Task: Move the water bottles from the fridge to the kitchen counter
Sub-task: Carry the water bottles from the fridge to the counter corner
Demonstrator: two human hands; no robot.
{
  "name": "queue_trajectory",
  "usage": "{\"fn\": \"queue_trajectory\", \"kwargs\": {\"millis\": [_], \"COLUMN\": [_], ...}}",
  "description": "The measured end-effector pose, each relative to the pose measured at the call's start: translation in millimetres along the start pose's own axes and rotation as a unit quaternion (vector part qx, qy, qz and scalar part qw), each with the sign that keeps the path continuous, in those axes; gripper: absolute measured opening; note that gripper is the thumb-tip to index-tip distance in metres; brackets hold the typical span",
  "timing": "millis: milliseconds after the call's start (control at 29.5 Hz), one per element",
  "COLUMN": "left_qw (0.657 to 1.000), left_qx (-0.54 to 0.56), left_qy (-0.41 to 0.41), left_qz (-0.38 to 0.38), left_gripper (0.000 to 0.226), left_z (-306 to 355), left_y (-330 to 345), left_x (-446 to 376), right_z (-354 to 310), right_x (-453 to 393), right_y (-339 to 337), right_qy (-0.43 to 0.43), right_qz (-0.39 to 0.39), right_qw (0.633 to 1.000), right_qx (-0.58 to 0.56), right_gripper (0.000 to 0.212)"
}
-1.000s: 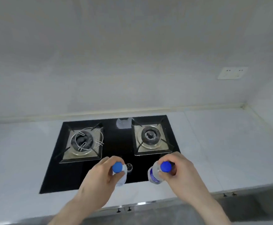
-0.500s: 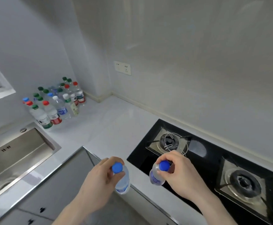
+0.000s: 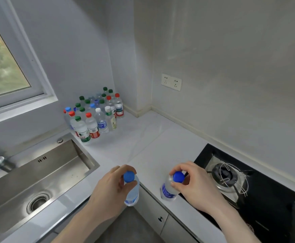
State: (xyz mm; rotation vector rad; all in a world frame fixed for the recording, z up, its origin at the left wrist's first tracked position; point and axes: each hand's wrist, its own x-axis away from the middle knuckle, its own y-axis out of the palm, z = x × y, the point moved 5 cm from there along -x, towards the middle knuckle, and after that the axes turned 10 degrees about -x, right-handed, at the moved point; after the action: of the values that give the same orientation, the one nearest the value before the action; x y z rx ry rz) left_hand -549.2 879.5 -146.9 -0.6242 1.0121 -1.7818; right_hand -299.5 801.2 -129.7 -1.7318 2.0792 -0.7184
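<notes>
Bottles ride in both hands in the head view, and what has changed within the last second is the outlook rather than the grip: a second ago the view faced the gas hob square on, half a second ago it was swinging left, and now the corner of the kitchen counter [image 3: 143, 141] fills the middle, with the cluster of bottles [image 3: 94, 116] already standing there against the wall under the window [image 3: 6, 67]. The left hand [image 3: 111, 188] keeps its fingers curled round the neck of a blue-capped bottle [image 3: 131, 190], which hangs over the gap just off the counter edge — not yet above the worktop. The right hand [image 3: 194, 183] pinches the cap and shoulder of a second blue-capped bottle [image 3: 169, 190], held above the counter strip next to the hob [image 3: 248, 181]. I judge this as the carry nearing its end: the drop-off spot is in sight, well apart from both hands, and the bare stretch of counter between looks free. The sink [image 3: 38, 174] lies to the left and the hob's wire pan support [image 3: 231, 174] sits near the right wrist — both flank the path rather than block it. A wall socket [image 3: 171, 82] sits above the corner.
</notes>
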Motion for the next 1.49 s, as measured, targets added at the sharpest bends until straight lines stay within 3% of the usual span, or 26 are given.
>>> {"fn": "queue_trajectory", "kwargs": {"millis": [373, 983, 1491], "left_qw": [0.999, 0.997, 0.983], "left_qx": [-0.017, -0.056, -0.172], "left_qy": [-0.046, -0.057, -0.002], "left_qz": [0.008, 0.006, -0.061], "left_gripper": [0.016, 0.015, 0.02], "left_z": [-31.5, -56.8, -121.9], "left_y": [-13.4, -24.7, -29.2], "left_x": [-53.6, -217.9, -381.7], "right_z": [-13.2, -0.2, -1.3], "right_x": [-85.9, -243.3, -355.5], "right_y": [24.7, 7.0, 22.9], "right_qy": [-0.024, -0.031, 0.014], "right_qz": [-0.048, -0.062, -0.027], "right_qw": [0.999, 0.997, 1.0], "right_qx": [-0.007, -0.017, 0.007], "right_gripper": [0.024, 0.024, 0.024]}}
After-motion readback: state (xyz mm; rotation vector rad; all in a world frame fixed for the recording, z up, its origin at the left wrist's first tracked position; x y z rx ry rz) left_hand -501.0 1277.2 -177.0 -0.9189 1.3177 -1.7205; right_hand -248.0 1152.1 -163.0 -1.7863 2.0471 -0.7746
